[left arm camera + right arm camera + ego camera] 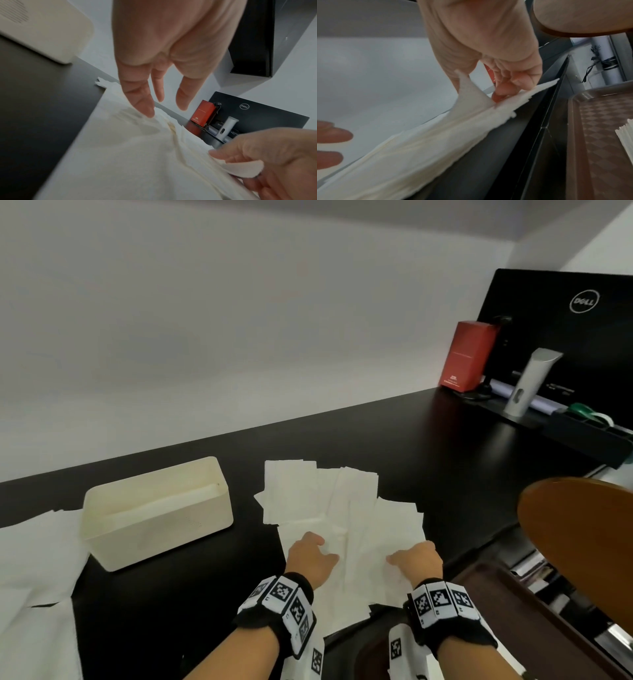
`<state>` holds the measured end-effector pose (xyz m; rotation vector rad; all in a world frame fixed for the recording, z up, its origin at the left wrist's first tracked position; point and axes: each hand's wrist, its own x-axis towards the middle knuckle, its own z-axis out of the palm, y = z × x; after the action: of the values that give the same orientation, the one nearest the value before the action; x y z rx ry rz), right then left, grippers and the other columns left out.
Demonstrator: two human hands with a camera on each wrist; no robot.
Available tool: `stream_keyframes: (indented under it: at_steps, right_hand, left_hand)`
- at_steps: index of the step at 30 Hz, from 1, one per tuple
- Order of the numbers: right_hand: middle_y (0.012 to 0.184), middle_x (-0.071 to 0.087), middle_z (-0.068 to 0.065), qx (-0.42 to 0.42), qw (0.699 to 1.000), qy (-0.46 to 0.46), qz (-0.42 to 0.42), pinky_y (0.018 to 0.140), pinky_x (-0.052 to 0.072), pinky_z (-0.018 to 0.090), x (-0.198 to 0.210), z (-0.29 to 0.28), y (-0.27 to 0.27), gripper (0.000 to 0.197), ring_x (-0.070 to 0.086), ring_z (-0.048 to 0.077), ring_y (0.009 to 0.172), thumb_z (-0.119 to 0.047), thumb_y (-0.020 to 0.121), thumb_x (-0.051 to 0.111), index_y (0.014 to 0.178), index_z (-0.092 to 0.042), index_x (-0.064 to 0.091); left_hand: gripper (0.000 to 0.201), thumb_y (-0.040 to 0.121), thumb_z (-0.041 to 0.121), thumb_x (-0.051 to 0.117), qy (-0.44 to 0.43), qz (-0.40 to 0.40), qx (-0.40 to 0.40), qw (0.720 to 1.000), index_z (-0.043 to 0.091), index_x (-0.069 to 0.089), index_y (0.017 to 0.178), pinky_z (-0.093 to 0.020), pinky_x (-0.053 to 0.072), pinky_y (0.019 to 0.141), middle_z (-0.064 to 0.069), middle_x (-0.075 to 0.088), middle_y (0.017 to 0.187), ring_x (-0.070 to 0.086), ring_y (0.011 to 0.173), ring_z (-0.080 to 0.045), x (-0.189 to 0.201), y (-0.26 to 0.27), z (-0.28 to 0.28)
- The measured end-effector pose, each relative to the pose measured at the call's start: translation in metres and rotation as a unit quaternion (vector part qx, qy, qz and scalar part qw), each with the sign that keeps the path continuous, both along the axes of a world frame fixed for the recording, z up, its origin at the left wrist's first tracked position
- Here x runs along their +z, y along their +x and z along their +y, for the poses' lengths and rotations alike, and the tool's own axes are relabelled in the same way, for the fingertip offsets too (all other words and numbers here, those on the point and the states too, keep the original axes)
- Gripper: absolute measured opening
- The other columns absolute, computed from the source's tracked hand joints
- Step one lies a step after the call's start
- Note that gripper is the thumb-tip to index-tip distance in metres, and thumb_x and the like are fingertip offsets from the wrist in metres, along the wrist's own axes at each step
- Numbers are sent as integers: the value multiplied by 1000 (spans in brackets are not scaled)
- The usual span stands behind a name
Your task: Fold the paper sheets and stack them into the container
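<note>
The right hand (pixel 488 65) pinches one corner of the loose paper sheets (pixel 342 508) spread on the counter (pixel 428 446); the left hand (pixel 163 54), fingers relaxed, touches them. Thin layers cling, so several may lift together, or tear. The cream container (pixel 157 511) sits left.

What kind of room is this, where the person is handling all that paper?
Probably an office or a desk workspace. A Dell monitor stands at the far end of a long black desk, seen from behind, with a red box beside it and a wooden chair back nearby.
</note>
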<state>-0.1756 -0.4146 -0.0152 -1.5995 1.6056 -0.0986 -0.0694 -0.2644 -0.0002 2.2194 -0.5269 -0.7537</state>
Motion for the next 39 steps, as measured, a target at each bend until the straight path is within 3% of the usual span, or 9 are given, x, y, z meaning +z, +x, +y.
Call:
stream_keyframes:
  at_steps: [7, 15, 17, 23, 27, 28, 33, 36, 39]
  right_hand:
    - [131, 46, 21, -17, 1000, -8, 17, 95, 46, 42, -3, -7, 3, 66, 51, 37, 117, -18, 80, 71, 131, 0, 33]
    - [100, 55, 14, 32, 999, 17, -1, 88, 49, 36, -5, -15, -1, 36, 58, 32, 106, -15, 84, 66, 114, 3, 56]
    - [110, 56, 16, 26, 999, 22, -10, 88, 47, 36, -4, -19, -5, 39, 55, 32, 109, -14, 84, 65, 117, 3, 53]
    - [119, 58, 17, 67, 997, 42, -4, 97, 46, 41, 4, -39, -20, 45, 56, 33, 111, -10, 80, 70, 121, 1, 54]
    - [123, 58, 15, 131, 989, 59, 31, 101, 46, 41, 2, -40, -27, 57, 57, 31, 113, -15, 76, 75, 125, 0, 52]
    - [122, 59, 14, 135, 989, 58, 28, 100, 46, 40, 1, -39, -26, 57, 57, 30, 113, -15, 75, 75, 125, 0, 52]
    - [123, 57, 13, 106, 994, -7, 36, 93, 46, 34, -3, -32, -21, 51, 55, 29, 114, -21, 81, 71, 124, -2, 51]
    - [124, 53, 16, 70, 996, -30, 36, 86, 48, 34, -2, -28, -20, 54, 55, 31, 112, -22, 82, 67, 127, -4, 44]
    - [131, 46, 17, 60, 995, -33, 77, 97, 48, 41, -2, -25, -19, 63, 50, 34, 117, -28, 79, 68, 132, -7, 40]
  left_hand:
    - [50, 90, 25, 60, 4, 13, -34, 999, 10, 41, 134, -23, 40, 96, -10, 49, 135, 49, 123, -22, 0, -15, -25]
    - [37, 89, 24, 59, 41, 38, -50, 997, 7, 51, 122, -25, 42, 95, -9, 55, 127, 51, 122, -24, 3, -10, -45]
    - [25, 89, 25, 59, 52, 40, -57, 996, 8, 56, 108, -24, 44, 92, -9, 59, 118, 55, 118, -25, 3, -10, -47]
    - [39, 89, 20, 59, 46, 27, -49, 997, 4, 52, 124, -26, 43, 96, -9, 57, 127, 54, 119, -24, -1, -9, -52]
    - [8, 88, 16, 59, 32, 22, -47, 998, 18, 52, 84, -25, 45, 89, -2, 57, 100, 56, 112, -23, -5, -6, -54]
    - [21, 88, 15, 59, 24, 25, -43, 998, 22, 45, 74, -25, 45, 86, 1, 54, 91, 56, 106, -22, -9, -6, -55]
    - [30, 85, 9, 61, -20, 14, -18, 1000, 11, 57, 114, -25, 45, 93, -6, 61, 117, 57, 113, -22, -10, -11, -59]
    - [22, 84, 5, 60, -34, 7, -5, 999, 14, 63, 105, -26, 49, 91, -8, 63, 116, 60, 107, -22, -13, -11, -59]
    - [21, 86, 10, 60, -28, -14, -20, 999, 17, 65, 105, -22, 47, 91, -4, 63, 117, 60, 109, -19, -14, -10, -59]
